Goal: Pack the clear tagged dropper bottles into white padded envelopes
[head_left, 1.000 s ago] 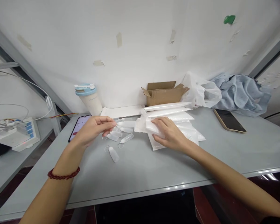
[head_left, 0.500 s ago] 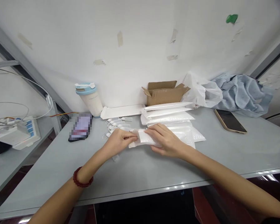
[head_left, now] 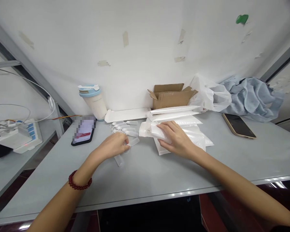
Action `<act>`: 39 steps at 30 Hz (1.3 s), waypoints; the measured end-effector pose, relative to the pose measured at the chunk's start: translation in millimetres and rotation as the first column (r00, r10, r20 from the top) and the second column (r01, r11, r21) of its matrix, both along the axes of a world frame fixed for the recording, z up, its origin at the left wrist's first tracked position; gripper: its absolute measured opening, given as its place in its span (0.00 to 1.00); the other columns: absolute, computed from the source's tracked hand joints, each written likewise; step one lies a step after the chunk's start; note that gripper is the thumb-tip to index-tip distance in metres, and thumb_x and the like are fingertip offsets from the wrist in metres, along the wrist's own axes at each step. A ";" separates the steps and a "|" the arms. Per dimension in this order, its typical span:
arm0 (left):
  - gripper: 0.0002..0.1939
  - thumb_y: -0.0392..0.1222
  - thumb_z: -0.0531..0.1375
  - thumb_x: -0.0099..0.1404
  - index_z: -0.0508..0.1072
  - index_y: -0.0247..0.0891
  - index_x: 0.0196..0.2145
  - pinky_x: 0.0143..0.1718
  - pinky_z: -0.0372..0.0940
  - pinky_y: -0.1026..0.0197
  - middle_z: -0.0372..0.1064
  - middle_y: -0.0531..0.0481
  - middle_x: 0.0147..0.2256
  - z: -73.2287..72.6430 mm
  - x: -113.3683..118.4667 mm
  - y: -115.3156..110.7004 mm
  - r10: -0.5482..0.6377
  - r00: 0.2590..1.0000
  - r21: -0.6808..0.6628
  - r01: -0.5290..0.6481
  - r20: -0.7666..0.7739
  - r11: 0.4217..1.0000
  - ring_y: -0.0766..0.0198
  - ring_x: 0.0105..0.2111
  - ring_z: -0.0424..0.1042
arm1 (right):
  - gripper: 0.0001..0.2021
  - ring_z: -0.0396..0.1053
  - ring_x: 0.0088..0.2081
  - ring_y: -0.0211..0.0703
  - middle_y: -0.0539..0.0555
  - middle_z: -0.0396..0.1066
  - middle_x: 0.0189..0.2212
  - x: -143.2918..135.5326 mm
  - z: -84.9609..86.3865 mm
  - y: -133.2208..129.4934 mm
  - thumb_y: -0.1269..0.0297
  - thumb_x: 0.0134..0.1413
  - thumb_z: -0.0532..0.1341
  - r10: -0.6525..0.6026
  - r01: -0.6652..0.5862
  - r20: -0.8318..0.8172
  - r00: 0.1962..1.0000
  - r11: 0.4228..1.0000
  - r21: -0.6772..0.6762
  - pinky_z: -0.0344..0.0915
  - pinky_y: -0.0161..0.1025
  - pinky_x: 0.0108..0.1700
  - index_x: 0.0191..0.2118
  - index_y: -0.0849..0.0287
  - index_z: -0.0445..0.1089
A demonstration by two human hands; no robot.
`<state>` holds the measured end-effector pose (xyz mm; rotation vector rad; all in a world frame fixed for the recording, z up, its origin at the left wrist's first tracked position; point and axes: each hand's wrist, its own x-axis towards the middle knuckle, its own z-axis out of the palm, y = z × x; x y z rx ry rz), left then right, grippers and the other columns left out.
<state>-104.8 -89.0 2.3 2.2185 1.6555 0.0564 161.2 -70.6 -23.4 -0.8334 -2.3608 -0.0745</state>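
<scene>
My right hand (head_left: 175, 138) is wrapped round a white bubble mailer (head_left: 157, 130), whose open end faces left. Its fingers and thumb press the mailer from above and below. To the left, my left hand (head_left: 114, 145), with a dark red bead bracelet at its wrist, has its fingertips closed on the end of a small translucent white plastic tag (head_left: 134, 141). More such tags (head_left: 120, 125) with thin loops lie in a small pile just beyond the fingers. One loose tag (head_left: 119, 160) lies on the table below that hand.
Several more white mailers (head_left: 176, 113) are stacked behind my right hand, before an open cardboard box (head_left: 174, 98). A tumbler (head_left: 94, 103) and a phone (head_left: 84, 130) stand left; a plastic bag (head_left: 209, 95), blue cloth (head_left: 252, 98) and second phone (head_left: 239, 125) are right.
My left hand has let go of the mailer's open end and moved left and down to the tags. My right hand has raised the mailer slightly, moving it right.
</scene>
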 end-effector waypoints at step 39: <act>0.05 0.42 0.62 0.59 0.79 0.43 0.31 0.30 0.60 0.63 0.71 0.51 0.27 -12.5 28.6 -12.7 -0.109 0.826 0.413 -0.158 0.553 0.897 0.65 0.28 0.63 | 0.25 0.60 0.46 0.54 0.63 0.64 0.46 -6.1 0.4 -12.3 0.71 0.50 0.58 0.151 -0.151 0.024 0.988 0.988 -0.021 0.65 0.52 0.44 0.55 0.61 0.57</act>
